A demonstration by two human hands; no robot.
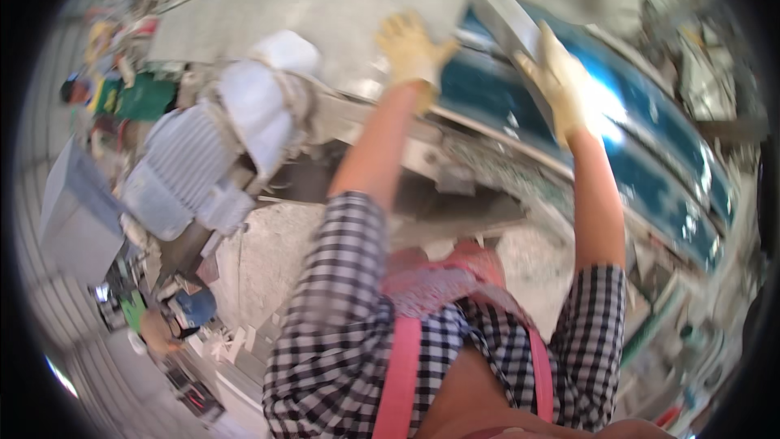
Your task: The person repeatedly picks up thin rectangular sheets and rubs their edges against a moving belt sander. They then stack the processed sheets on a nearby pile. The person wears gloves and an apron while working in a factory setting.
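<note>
My left hand, in a pale yellow work glove, has its fingers spread over a flat grey sheet or table surface. Beside the right end of that surface lies a long, shiny blue-teal panel with bright reflections. A straight grey metal bar runs across the panel. My right hand, gloved alike, rests against the bar's right side, its fingers stretched out and the thumb apart. Motion blur hides whether the left palm presses on the surface.
A ribbed light-grey motor housing stands at the left of the bench, with a grey box beyond it. Two people are at the far left. Glass-like scraps litter the ledge near my forearms.
</note>
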